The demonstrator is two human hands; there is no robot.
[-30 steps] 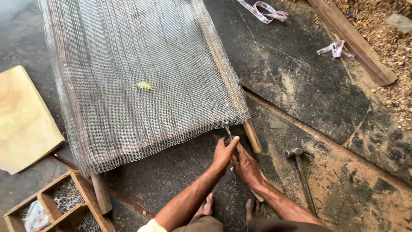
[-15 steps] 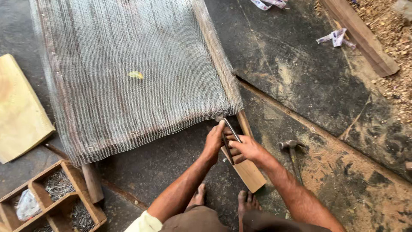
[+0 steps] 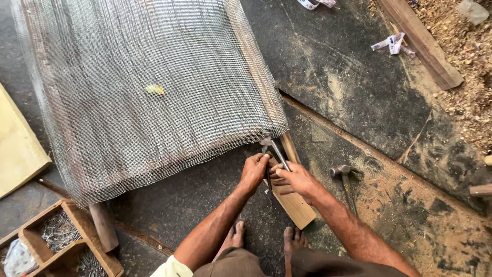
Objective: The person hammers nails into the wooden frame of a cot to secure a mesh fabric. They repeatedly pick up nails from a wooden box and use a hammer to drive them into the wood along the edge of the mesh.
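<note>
A wooden frame covered with grey wire mesh (image 3: pixel 143 87) lies on the dark floor. At its near right corner, metal pincers (image 3: pixel 270 149) bite at the mesh edge. My left hand (image 3: pixel 253 173) and my right hand (image 3: pixel 292 178) both grip the pincers' handles, side by side. A flat wooden piece (image 3: pixel 296 208) lies under my right hand, running along the frame's right rail toward my bare feet (image 3: pixel 266 240).
A hammer (image 3: pixel 346 182) lies on the floor just right of my right hand. A wooden compartment box with nails (image 3: pixel 61 241) sits at bottom left, beside a round wooden leg (image 3: pixel 104 225). A yellowish board (image 3: pixel 18 149) is at left. A plank (image 3: pixel 420 43) and sawdust lie top right.
The view has shifted closer to the corner. Both hands have moved from the floor beside the frame up to the mesh corner, with the pincers now set at the mesh edge.
</note>
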